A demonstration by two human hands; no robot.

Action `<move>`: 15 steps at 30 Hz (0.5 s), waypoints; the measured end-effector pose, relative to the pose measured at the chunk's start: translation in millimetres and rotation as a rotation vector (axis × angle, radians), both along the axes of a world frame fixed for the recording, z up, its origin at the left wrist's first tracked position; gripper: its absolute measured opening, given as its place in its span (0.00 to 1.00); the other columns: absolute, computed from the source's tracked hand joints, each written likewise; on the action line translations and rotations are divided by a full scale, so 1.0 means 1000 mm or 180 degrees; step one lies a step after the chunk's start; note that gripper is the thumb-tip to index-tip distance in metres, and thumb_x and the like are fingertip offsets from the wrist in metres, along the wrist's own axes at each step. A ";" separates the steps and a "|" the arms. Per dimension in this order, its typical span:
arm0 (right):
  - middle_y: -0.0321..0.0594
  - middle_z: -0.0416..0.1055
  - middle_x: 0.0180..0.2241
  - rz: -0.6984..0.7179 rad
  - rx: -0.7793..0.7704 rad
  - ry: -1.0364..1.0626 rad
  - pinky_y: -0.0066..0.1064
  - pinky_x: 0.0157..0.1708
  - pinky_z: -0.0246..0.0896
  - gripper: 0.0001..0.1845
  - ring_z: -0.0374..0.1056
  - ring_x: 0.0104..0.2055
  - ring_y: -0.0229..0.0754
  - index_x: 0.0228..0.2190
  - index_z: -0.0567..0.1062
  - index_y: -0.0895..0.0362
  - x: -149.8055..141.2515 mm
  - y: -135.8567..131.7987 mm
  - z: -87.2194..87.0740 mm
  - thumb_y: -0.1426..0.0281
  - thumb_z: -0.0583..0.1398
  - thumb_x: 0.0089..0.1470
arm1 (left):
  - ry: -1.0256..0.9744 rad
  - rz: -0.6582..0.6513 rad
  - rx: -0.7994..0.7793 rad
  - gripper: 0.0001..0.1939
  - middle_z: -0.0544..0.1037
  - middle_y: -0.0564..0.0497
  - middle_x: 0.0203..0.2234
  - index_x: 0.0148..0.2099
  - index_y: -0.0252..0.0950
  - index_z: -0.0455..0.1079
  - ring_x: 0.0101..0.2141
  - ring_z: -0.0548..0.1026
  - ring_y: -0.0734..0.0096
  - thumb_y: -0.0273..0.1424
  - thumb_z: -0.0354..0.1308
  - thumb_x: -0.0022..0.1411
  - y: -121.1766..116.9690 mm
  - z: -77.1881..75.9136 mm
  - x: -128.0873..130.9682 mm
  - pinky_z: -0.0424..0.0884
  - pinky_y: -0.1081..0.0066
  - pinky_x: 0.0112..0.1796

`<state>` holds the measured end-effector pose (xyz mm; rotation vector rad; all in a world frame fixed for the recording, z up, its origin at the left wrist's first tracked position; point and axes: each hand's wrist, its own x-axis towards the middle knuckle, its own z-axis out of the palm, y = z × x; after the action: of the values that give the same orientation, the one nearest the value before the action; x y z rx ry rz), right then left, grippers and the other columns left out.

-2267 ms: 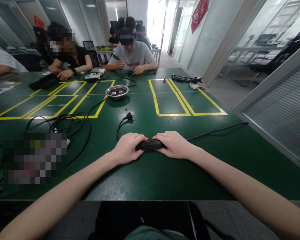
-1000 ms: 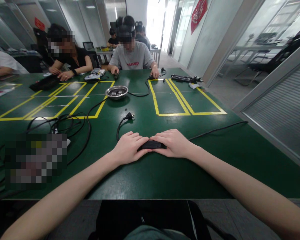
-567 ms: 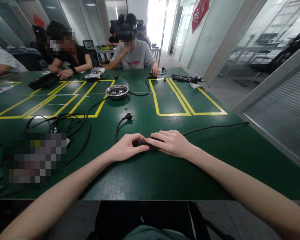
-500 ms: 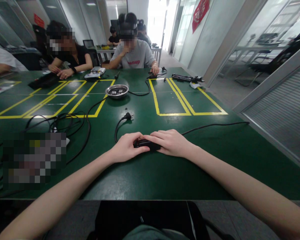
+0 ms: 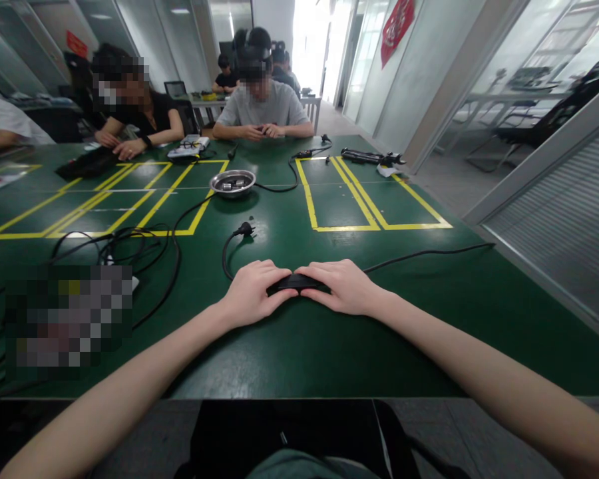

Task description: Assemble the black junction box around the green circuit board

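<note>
In the middle of the green table (image 5: 379,352) lies a black power adapter (image 5: 294,283), a slim oblong block partly covered by my fingers. My left hand (image 5: 256,291) grips its left end, thumb along the near side and fingers over the far side. Its right end is held the same way by my right hand (image 5: 343,286), and the fingertips of both hands almost meet. A short cord curves from behind my left hand to a black plug (image 5: 245,230) with its prongs pointing right. Past my right hand, a black cable (image 5: 429,252) runs towards the table's right edge.
Tangled black cables (image 5: 134,246) lie on the left beside a blurred-out item (image 5: 70,316). Farther back are a metal bowl (image 5: 233,183) with small metal parts, yellow tape outlines (image 5: 347,228) and a folded black tripod-like object (image 5: 372,157). Co-workers (image 5: 259,106) sit across the table.
My right fingers have drawn back from my left fingertips and now close round the adapter's right end. The plug has shifted slightly left. The co-worker opposite has brought both hands together.
</note>
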<state>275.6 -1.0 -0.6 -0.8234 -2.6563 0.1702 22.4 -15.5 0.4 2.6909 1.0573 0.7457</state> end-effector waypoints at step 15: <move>0.46 0.79 0.50 -0.1625 0.0427 0.0686 0.41 0.43 0.72 0.24 0.77 0.46 0.55 0.58 0.75 0.52 0.058 0.053 -0.006 0.61 0.61 0.61 | -0.0337 0.0089 0.0231 0.23 0.72 0.40 0.64 0.65 0.39 0.68 0.62 0.69 0.50 0.35 0.60 0.70 0.001 -0.005 -0.002 0.67 0.46 0.60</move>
<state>333.4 51.6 -6.3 -1.3177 -2.1524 -0.0475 20.6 -14.8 -5.0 2.6671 1.0642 0.9380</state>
